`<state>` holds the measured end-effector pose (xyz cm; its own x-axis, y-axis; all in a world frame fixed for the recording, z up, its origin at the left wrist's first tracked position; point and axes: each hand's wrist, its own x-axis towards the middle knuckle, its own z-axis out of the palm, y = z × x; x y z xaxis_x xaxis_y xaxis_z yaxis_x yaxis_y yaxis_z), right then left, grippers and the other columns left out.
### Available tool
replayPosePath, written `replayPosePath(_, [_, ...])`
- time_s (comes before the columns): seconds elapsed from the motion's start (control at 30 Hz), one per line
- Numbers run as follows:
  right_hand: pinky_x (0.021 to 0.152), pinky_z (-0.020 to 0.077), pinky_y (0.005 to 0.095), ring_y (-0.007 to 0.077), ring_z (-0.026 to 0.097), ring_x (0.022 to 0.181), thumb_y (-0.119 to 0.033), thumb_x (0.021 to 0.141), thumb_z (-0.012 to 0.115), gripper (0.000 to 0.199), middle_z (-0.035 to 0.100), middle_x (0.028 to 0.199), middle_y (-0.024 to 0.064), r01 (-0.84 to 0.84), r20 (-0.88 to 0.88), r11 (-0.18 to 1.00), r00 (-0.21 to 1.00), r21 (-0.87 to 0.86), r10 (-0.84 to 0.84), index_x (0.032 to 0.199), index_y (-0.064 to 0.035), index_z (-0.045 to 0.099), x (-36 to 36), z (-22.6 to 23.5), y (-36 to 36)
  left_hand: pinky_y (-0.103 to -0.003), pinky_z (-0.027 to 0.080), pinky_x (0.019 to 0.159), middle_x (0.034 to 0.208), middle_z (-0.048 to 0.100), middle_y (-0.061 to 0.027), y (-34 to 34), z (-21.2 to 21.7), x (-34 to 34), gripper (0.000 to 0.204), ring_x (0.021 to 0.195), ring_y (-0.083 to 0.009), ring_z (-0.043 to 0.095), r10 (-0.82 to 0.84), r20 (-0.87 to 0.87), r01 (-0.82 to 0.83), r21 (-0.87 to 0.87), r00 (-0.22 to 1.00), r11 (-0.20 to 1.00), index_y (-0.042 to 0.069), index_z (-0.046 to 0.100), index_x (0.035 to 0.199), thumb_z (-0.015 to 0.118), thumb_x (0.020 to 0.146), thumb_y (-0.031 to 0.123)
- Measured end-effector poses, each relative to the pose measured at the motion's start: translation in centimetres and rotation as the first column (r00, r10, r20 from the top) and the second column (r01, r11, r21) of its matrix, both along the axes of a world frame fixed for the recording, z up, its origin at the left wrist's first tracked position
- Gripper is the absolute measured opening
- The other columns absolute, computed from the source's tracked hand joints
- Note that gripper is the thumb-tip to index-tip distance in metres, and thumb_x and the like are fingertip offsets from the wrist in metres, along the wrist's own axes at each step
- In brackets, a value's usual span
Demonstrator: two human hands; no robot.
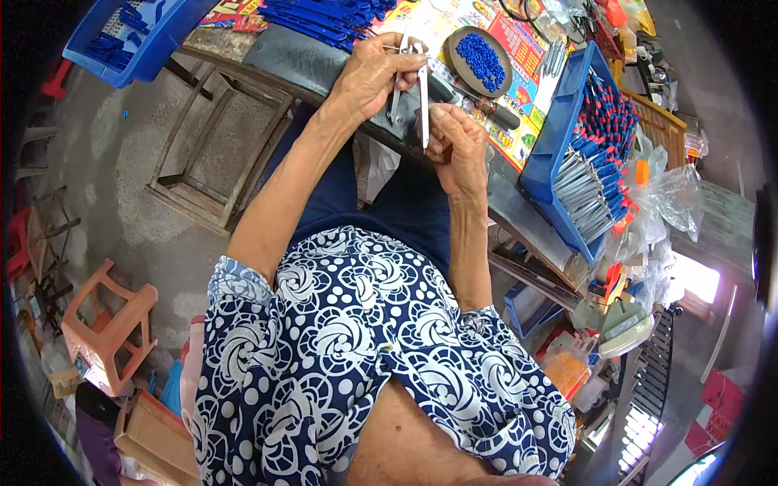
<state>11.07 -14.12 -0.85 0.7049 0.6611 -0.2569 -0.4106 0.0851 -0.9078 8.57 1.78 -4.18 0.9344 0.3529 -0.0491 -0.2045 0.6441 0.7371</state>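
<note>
My left hand (378, 74) is closed round a slim white tool with narrow arms (423, 101), whose exact kind I cannot make out. One long arm points down toward my right hand (459, 144). That hand's fingers are pinched together beside the tool's lower end; whatever they hold is hidden. Just beyond the hands, a round brown dish (459, 68) holds many small blue pieces (481, 61). A dark-handled tool (502, 115) lies on the printed paper behind my right hand. Long blue plastic strips (318, 18) are heaped beyond my left hand.
A blue tray (541, 166) of metal rods and red-and-blue pieces stands at the table's right. Another blue basket (121, 74) sits far left. A wooden stool frame (188, 194) and an orange plastic stool (113, 324) stand on the floor to the left.
</note>
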Motion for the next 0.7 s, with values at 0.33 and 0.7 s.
replayPosePath(0.33, [0.036,0.0196,0.0162,0.0011,0.030,0.038,-0.017,0.083,0.058,0.017,0.044,0.051,-0.0056,0.036,0.082,0.991,0.996,-0.125,-0.026,0.071,-0.0055,0.056,0.4,0.1,1.1,-0.019,0.036,0.049,0.072,0.058,-0.0048,-0.2,0.2,-0.1,0.018,0.055,-0.0076,0.047,0.020,0.003,-0.020,0.008,1.000,1.000,0.000,0.054,0.094,0.059,0.076,0.003])
replayPosePath(0.7, [0.035,0.0189,0.0155,0.0009,0.031,0.039,-0.016,0.082,0.056,0.015,0.047,0.052,-0.0036,0.063,0.126,0.993,0.991,-0.100,-0.050,0.073,-0.0036,0.058,0.1,0.3,0.9,-0.019,0.037,0.050,0.074,0.059,-0.0058,0.0,-0.1,0.0,0.020,0.056,-0.0080,0.049,0.013,0.001,-0.013,-0.002,1.000,1.000,-0.001,0.055,0.095,0.059,0.076,0.003])
